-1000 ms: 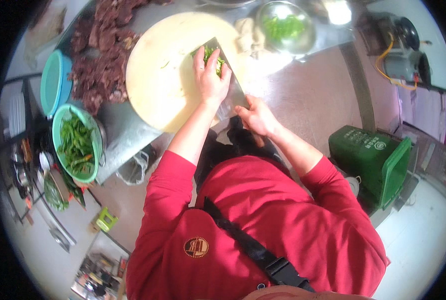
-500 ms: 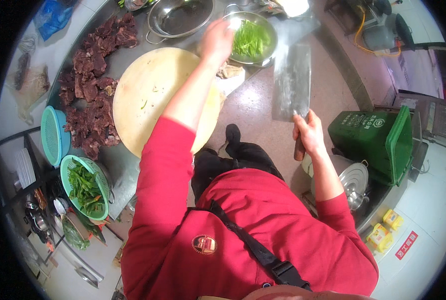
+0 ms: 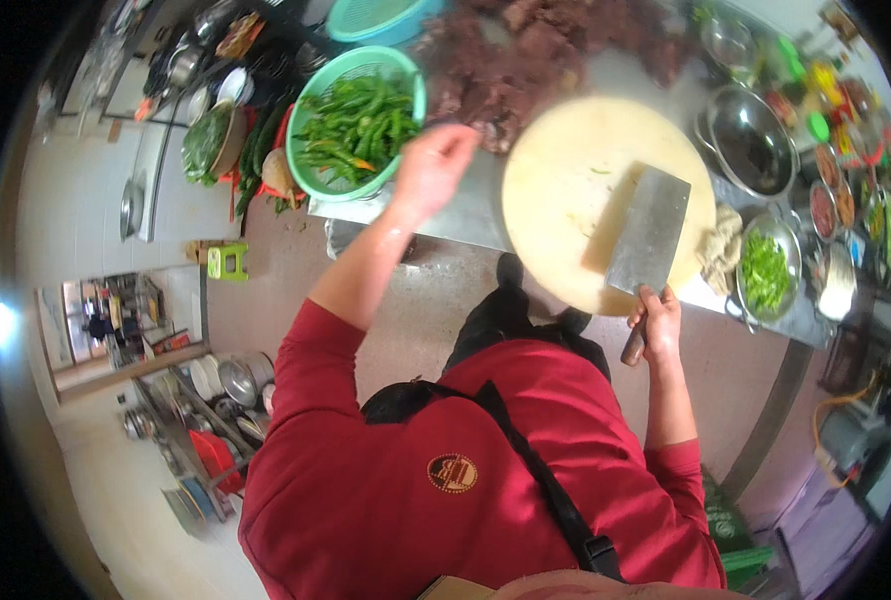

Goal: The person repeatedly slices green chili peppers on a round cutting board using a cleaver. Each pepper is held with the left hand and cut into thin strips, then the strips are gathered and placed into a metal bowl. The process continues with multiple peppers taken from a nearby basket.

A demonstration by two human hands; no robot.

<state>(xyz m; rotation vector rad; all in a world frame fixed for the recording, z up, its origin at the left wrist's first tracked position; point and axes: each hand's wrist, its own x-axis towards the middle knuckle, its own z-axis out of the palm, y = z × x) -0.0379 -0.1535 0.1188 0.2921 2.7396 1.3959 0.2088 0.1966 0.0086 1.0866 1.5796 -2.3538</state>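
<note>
My right hand (image 3: 658, 325) is closed round the dark handle of a broad cleaver (image 3: 654, 228). The blade points away from me above the near right part of a round wooden chopping board (image 3: 561, 165), with a few green scraps on it. Between the board and a light green basket (image 3: 421, 92) is my left hand (image 3: 434, 172), beside the basket's right rim. Motion smears its fingers, and I see nothing in its grasp. Long green peppers (image 3: 358, 130) fill the basket, with an orange-tinged one among them.
Dark red meat chunks (image 3: 516, 60) lie behind the board. To its right are a crumpled cloth (image 3: 723, 240), a metal colander of cut greens (image 3: 766, 270) and a metal bowl (image 3: 751, 140). A blue basket (image 3: 376, 18) stands behind the peppers. A green bin (image 3: 731, 530) is at lower right.
The view has swung left. My left hand has moved from beside the greens colander to beside the pepper basket. The cleaver, still in my right hand, has come from over the floor to above the board.
</note>
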